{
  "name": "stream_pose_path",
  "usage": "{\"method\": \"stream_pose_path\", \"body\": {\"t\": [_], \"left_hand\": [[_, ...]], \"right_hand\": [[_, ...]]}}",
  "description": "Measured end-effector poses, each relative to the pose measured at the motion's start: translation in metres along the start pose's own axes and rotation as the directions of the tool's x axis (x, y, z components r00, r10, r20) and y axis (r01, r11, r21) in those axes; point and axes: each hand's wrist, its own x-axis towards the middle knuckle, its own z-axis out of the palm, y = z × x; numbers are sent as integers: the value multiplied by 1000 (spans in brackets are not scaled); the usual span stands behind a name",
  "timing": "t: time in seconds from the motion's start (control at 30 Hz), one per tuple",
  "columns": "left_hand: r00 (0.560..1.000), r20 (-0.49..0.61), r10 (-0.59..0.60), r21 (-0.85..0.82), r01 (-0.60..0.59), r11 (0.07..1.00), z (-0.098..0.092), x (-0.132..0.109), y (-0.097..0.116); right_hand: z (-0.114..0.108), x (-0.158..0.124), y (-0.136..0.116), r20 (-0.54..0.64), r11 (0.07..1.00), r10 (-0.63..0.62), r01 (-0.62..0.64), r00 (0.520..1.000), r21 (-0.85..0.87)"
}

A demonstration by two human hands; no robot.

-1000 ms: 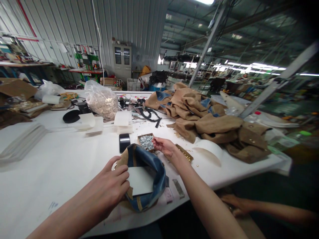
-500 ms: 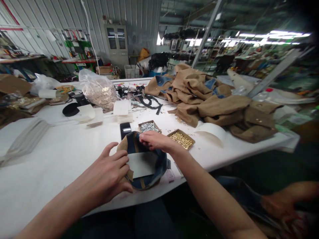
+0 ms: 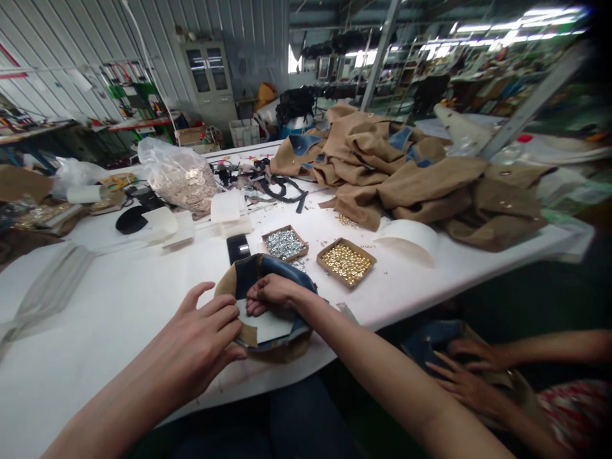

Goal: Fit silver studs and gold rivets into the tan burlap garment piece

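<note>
A brown-and-blue fabric bag (image 3: 283,352) stands at the table's front edge with its mouth open upward. My left hand (image 3: 203,338) grips the bag's left rim, fingers bent over the tan edge. Inside the bag, my right hand (image 3: 268,294) is closed in a pinch above a pale flat board (image 3: 272,328); whatever lies between its fingertips is hidden. Just behind the bag are a black strip-like object (image 3: 237,249) and a shallow box of silver studs (image 3: 285,243). To their right sits a box of gold studs (image 3: 347,262).
Brown and blue fabric pieces (image 3: 363,153) are heaped at the back right. A clear plastic bag of small tan parts (image 3: 182,182) stands at the back left, near white sheets (image 3: 227,207). At lower right, another person's hands (image 3: 471,376) handle a similar bag.
My right hand has moved from the bag's far rim down inside it. The left hand keeps its hold on the rim. The co-worker's hands and bag show more fully.
</note>
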Motion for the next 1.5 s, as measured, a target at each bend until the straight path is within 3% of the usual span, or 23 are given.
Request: {"method": "stream_pose_path", "body": {"t": [0.2,0.47,0.67,1.0,1.13,1.3,1.4,1.43,1.5], "left_hand": [[1000,28,-8,-20,8,1000,1,10,0],[999,49,-16,-27,18,999,2,4,-4],[999,42,-14,-27,15,1000,-1,0,-1],[999,1,-34,-7,34,999,-16,-7,10],[998,-41,-57,-18,56,998,-13,-14,7],[997,21,-70,-17,70,997,-4,-13,-2],[971,125,-203,-19,207,978,-3,-7,-5],[941,148,-304,-4,308,951,-4,-4,-6],[835,140,-532,62,528,847,-5,4,-9]], "right_hand": [[-9,1,-8,35,972,22,-30,999,234],[-9,-5,-15,72,930,60,-82,996,358],[-5,-10,-9,14,959,-21,16,1000,282],[10,15,20,-123,988,-127,137,984,77],[8,15,19,-104,991,-119,125,987,56],[4,14,19,-85,994,-80,85,993,65],[4,15,21,-111,995,-86,91,990,39],[5,16,21,-120,995,-92,96,989,26],[7,16,22,-125,995,-100,101,987,4]]}}
